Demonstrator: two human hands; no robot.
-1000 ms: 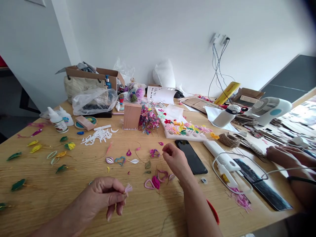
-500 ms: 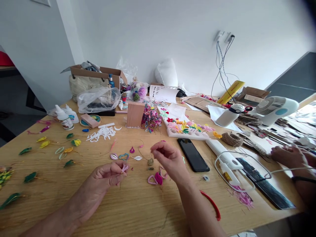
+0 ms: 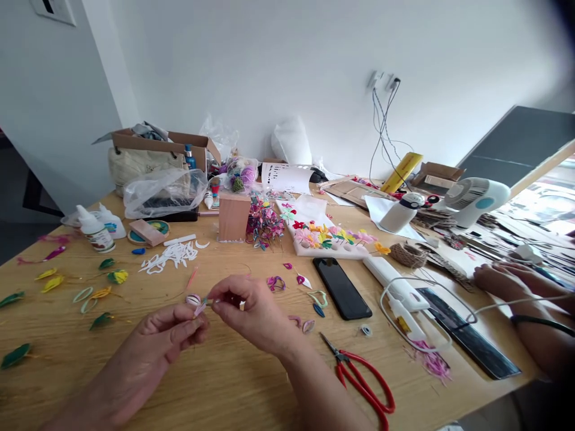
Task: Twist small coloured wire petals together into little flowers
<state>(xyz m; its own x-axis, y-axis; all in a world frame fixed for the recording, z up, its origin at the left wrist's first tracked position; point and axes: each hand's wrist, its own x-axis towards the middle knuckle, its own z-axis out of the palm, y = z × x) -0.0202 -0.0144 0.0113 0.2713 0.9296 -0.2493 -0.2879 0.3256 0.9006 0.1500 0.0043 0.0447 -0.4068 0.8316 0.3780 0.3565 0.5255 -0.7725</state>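
Note:
My left hand [image 3: 168, 335] pinches a small pink paper petal piece [image 3: 197, 307] between thumb and fingers, just above the wooden table [image 3: 224, 389]. My right hand [image 3: 251, 311] is closed in a pinch right beside it, fingertips touching the same pink piece. Loose coloured paper petals [image 3: 276, 282] lie just beyond my hands. Red-handled scissors [image 3: 363, 380] lie on the table to the right of my right forearm.
A black phone [image 3: 341, 287], a white foam block with paper flowers [image 3: 332, 239], a wooden box [image 3: 233, 216], glue bottles [image 3: 94, 227] and white paper cutouts [image 3: 171, 256] lie further back. Another person's hands [image 3: 503, 278] rest at the right edge near a cable and a fan [image 3: 471, 197].
My right hand moved left from the loose petals to meet my left hand. My left hand rose slightly with the pink piece. The scissors became visible.

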